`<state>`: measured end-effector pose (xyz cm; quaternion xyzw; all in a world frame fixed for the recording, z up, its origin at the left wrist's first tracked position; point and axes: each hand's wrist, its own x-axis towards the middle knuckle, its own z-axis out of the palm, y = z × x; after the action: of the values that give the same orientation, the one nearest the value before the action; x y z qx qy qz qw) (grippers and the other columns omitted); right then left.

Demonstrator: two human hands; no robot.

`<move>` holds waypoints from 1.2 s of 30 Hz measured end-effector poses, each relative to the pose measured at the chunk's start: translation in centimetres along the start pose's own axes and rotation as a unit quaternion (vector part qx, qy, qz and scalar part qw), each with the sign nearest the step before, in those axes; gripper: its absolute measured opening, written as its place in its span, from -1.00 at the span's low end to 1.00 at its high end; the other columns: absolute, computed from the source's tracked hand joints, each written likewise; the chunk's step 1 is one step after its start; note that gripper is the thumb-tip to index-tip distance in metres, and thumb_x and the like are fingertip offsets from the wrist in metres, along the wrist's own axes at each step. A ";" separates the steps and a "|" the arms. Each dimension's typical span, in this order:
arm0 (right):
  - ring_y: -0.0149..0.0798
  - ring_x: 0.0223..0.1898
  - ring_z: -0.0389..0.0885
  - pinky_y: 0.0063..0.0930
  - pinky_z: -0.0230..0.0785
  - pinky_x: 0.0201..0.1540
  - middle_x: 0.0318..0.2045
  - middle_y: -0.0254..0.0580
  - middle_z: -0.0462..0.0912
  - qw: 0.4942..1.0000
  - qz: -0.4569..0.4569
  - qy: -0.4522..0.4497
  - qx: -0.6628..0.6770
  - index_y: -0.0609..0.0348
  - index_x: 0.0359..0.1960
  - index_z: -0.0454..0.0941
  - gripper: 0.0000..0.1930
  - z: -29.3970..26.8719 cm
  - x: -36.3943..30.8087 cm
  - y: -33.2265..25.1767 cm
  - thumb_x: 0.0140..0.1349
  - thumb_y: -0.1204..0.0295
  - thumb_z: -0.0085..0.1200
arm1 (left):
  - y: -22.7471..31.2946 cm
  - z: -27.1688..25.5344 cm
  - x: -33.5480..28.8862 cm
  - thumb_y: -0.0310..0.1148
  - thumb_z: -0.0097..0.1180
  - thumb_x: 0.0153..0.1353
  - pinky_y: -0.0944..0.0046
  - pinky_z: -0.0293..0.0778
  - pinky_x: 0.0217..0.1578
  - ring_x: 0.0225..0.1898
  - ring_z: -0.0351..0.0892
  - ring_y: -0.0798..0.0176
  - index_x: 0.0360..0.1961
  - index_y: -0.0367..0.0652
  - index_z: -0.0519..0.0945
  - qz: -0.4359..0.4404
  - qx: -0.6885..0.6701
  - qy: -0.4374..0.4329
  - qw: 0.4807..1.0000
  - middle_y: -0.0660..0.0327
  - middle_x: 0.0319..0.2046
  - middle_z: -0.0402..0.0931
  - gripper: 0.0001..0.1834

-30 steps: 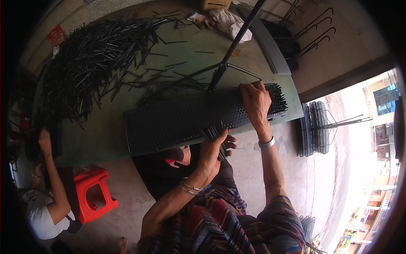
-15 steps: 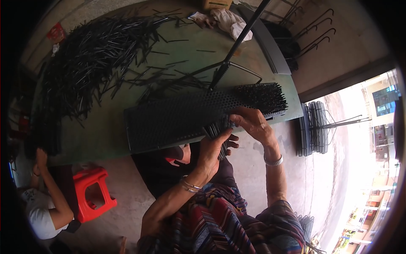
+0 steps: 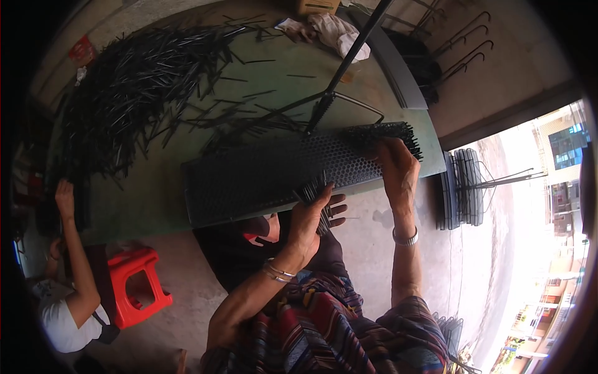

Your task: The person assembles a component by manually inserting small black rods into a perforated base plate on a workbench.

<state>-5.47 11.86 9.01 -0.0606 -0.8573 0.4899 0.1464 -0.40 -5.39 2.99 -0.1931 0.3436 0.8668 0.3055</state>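
At the lower centre, two sleeves of woven, zigzag-striped cloth lead to the forearms. The left hand (image 3: pixel 305 223) is closed around a bundle of thin black rods (image 3: pixel 313 191), thumb pressed along it, other fingers stretched out to the right. Each rod looks light, straight and fairly stiff, probably smooth enough to slide against its neighbours, so the bundle seems best gripped round its middle and a single rod pinched near one end.

Right of centre, the right hand (image 3: pixel 400 167) is partly curled over the perforated panel (image 3: pixel 341 163); its fingertips are dark and blurred, and I cannot tell whether they pinch a rod. The panel lies along the tabletop (image 3: pixel 156 215)'s near edge: a long, dark slab of close-set round holes, seemingly rigid, easiest to steady by its long rims. A dense cluster of upright rods (image 3: pixel 374 133) bristles from its right end.

At the lower left stands a red plastic stool (image 3: pixel 138 287), glossy with rounded legs. Beyond the panel rises a slim black metal pole (image 3: pixel 347 65) with bent side struts. The upper left holds a tangled heap of loose rods (image 3: pixel 149 75) on the dull green surface; at top centre sits a soft, crumpled pale cloth (image 3: pixel 341 34).
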 end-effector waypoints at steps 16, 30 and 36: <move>-0.18 -0.47 0.65 -0.44 0.42 -0.42 -0.50 -0.08 0.63 0.978 -0.134 0.092 -0.133 0.26 -0.25 0.54 -0.89 1.3 2.1 3.0 0.24 0.53 0.00 | -0.1 1.3 -0.3 -0.24 0.11 0.25 0.45 0.31 -0.57 -0.52 0.51 0.40 -0.19 -0.12 0.52 0.001 0.009 0.006 1.000 0.11 -0.37 0.65 -0.78; -0.18 -0.47 0.66 -0.47 0.43 -0.38 -0.50 -0.05 0.63 0.979 -0.159 -0.031 -0.125 0.32 -0.27 0.56 -0.88 -0.2 3.3 2.0 0.19 0.59 -0.01 | -0.4 1.0 -0.6 -0.26 0.14 0.22 0.40 0.34 -0.55 -0.48 0.59 0.34 -0.22 -0.15 0.56 0.008 0.017 0.015 1.000 0.17 -0.42 0.63 -0.79; -0.19 -0.26 0.63 -0.37 0.44 -0.23 -0.31 -0.12 0.62 0.942 -0.163 -0.021 -0.293 0.13 -0.21 0.62 -0.82 0.8 3.7 4.1 0.18 0.42 0.08 | -0.4 1.0 -0.7 -0.27 0.16 0.21 0.40 0.34 -0.54 -0.48 0.60 0.33 -0.22 -0.15 0.57 0.010 0.020 0.016 1.000 0.17 -0.43 0.63 -0.80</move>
<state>-9.37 14.28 5.80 0.0502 -0.9638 0.1877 0.1826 0.26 -4.76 3.85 -0.1973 0.3671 0.8596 0.2956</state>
